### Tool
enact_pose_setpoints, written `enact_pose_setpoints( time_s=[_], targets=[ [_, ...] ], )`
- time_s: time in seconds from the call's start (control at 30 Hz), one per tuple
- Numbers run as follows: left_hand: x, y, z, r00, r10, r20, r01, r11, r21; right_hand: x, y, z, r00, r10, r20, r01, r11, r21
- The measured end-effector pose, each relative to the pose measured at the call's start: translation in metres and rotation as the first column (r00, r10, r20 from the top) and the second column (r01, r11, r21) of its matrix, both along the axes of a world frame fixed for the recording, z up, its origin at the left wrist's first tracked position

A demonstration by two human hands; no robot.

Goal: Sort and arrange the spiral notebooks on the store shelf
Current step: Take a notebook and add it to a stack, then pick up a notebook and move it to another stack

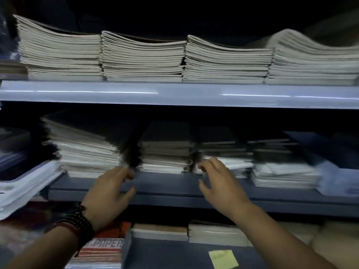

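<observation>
On the middle shelf [174,183] stand several stacks of spiral notebooks. A middle stack [165,156] sits between a taller, slanting left stack [87,152] and a lower stack [223,154] to its right. My left hand [110,193], a beaded band on its wrist, reaches up to the lower left corner of the middle stack, fingers loosely bent at the dark spirals. At the gap to the right of the same stack is my right hand [219,181], with fingers spread and tips near the spirals. Neither hand plainly holds anything. The picture is blurred.
The upper shelf [174,94] carries several tall stacks of pale notebooks [141,57]. Loose white sheets [23,187] hang off at the left. Below lie more books [213,233], a red-covered pad [104,247] and a yellow sticky note [223,259]. Bluish packs [334,177] sit at the right.
</observation>
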State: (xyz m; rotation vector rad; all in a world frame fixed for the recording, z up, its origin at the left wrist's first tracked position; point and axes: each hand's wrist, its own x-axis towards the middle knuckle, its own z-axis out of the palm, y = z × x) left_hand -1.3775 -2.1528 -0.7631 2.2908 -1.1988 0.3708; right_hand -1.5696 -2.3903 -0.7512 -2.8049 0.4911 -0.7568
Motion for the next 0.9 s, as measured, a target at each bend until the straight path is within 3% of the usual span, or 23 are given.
enact_pose_setpoints(
  time_s=[0.5, 0.73, 0.9],
  targets=[
    [-0.132, -0.196, -0.002, 0.919, -0.382, 0.100, 0.382, 0.924, 0.027, -0.151, -0.115, 0.010, 0.943, -0.333, 0.014, 0.333, 0.942, -0.040],
    [-0.163, -0.250, -0.001, 0.877, -0.464, 0.124, 0.468, 0.883, -0.010, -0.160, -0.143, 0.000, 0.938, -0.347, 0.006, 0.347, 0.938, -0.009],
    [-0.169, -0.282, 0.003, 0.864, -0.457, 0.209, 0.451, 0.889, 0.078, -0.146, -0.159, -0.010, 0.937, -0.333, 0.102, 0.333, 0.943, 0.026]
  ],
)
